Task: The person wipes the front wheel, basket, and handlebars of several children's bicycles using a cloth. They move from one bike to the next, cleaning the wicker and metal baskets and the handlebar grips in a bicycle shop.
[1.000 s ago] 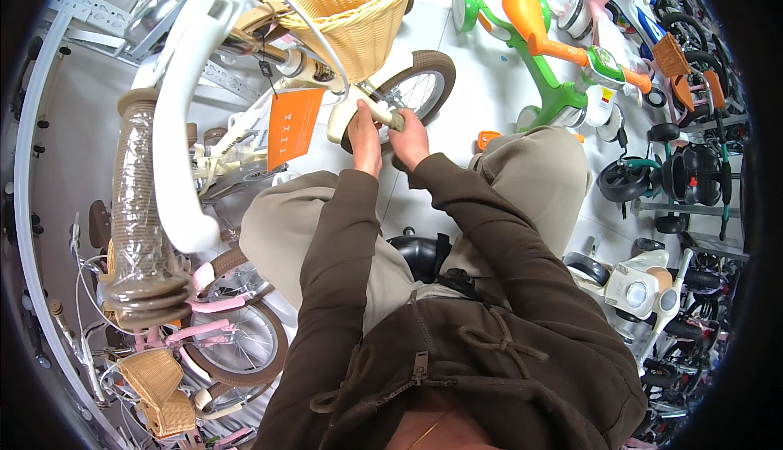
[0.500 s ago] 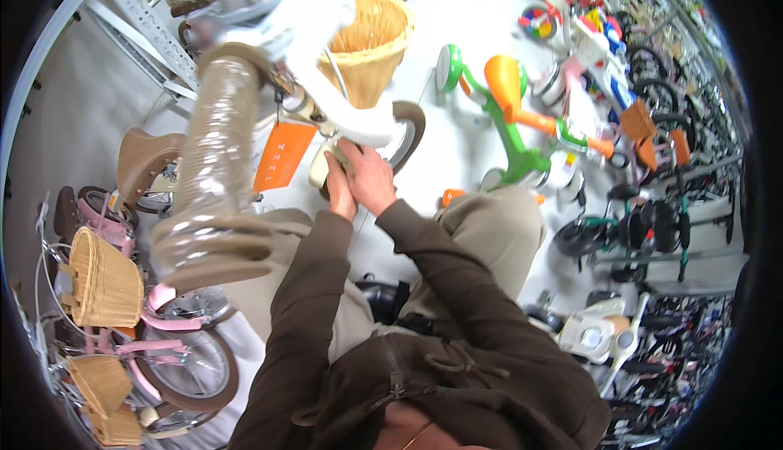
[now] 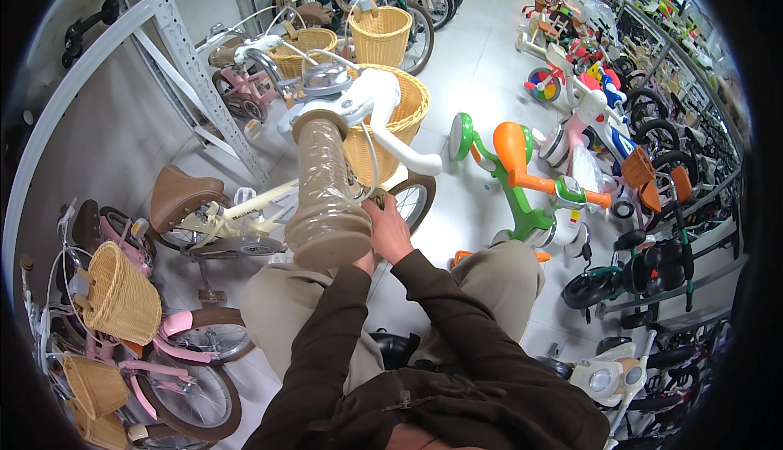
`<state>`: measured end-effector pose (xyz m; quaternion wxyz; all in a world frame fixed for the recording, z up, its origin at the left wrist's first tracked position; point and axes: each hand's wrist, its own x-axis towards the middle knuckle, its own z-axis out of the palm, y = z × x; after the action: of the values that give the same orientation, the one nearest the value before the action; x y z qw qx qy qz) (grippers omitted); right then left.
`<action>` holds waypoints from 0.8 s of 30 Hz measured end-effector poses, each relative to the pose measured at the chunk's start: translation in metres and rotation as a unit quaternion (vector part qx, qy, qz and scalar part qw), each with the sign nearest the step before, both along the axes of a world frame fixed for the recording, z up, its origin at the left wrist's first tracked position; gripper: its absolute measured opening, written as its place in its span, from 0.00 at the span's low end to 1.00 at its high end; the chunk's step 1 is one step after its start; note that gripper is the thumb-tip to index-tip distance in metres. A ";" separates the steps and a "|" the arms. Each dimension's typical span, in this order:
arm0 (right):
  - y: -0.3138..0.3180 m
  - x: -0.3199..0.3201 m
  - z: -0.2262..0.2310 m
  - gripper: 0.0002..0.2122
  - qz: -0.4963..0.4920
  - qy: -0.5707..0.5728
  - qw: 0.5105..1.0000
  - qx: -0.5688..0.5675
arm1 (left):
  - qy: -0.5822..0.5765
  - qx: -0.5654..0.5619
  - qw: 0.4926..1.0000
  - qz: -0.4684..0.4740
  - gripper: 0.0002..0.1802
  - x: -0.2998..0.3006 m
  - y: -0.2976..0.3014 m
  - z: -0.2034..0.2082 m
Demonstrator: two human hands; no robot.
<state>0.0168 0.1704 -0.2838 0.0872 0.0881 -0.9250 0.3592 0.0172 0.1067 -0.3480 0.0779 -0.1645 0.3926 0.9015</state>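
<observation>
A cream children's bicycle [image 3: 259, 220] stands in front of me, its brown plastic-wrapped handlebar grip [image 3: 320, 185] close to the camera. Above the grip are a white brake lever [image 3: 391, 128] and a silver bell [image 3: 326, 79]. My right hand [image 3: 393, 230] reaches in below the lever, beside the front wheel [image 3: 418, 205], with fingers curled round a small part I cannot make out. Next to it, my left hand [image 3: 367, 262] is mostly hidden behind the grip, its fingers out of sight. A wicker basket [image 3: 387, 144] hangs at the bicycle's front.
Pink bicycles [image 3: 192, 389] with wicker baskets stand at the left. A green and orange tricycle [image 3: 522, 197] is on the right, with racks of small bikes beyond. A white metal post [image 3: 192, 67] rises at the back left.
My view has shifted, so the grip and bicycle appear smaller and more of the room shows behind. The hands stay low at the bicycle's front; the grip now covers most of the left one.
</observation>
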 end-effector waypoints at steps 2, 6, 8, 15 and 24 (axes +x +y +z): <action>0.003 -0.003 -0.001 0.18 0.012 0.017 1.000 0.003 | -0.022 -0.019 0.999 0.033 0.37 0.004 0.008 0.019; 0.011 -0.001 -0.007 0.15 0.029 0.020 0.999 0.009 | -0.050 -0.024 0.998 -0.031 0.37 0.005 -0.004 0.017; 0.013 0.003 -0.013 0.15 0.027 0.036 0.999 0.015 | -0.075 -0.022 0.997 -0.016 0.37 -0.001 -0.007 0.003; 0.026 0.022 -0.062 0.16 -0.032 0.133 0.990 -0.040 | -0.019 -0.097 0.994 -0.055 0.42 -0.009 -0.011 -0.017; 0.039 0.023 -0.104 0.15 -0.050 0.112 0.987 -0.107 | -0.017 -0.153 0.986 -0.063 0.41 -0.004 -0.009 -0.001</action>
<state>0.0396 0.2091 -0.3878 0.2176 0.0712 -0.8688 0.4391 0.0136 0.0972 -0.3493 0.1146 -0.1645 0.5344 0.8211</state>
